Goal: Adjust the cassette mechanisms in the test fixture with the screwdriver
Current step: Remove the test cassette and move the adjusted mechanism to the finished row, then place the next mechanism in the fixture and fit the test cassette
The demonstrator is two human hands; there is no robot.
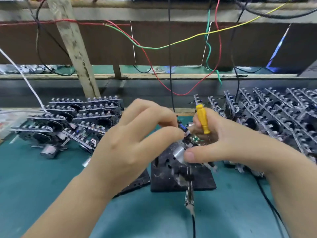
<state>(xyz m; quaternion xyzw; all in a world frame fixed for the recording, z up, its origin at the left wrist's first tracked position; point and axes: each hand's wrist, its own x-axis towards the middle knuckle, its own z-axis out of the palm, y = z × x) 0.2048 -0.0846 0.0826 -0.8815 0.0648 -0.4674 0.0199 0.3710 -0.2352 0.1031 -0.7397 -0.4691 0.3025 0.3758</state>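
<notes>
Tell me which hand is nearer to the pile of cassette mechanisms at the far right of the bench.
Right. The right hand, gripping the yellow screwdriver, sits just beside that pile of cassette mechanisms. The left hand is farther away, on the other side of the black test fixture.

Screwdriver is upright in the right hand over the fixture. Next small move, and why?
Probably lower the tip onto the adjuster and turn. The yellow screwdriver stands upright in the right hand, shaft aimed at the mechanism seated on the black fixture, while the left hand pinches its top edge.
</notes>
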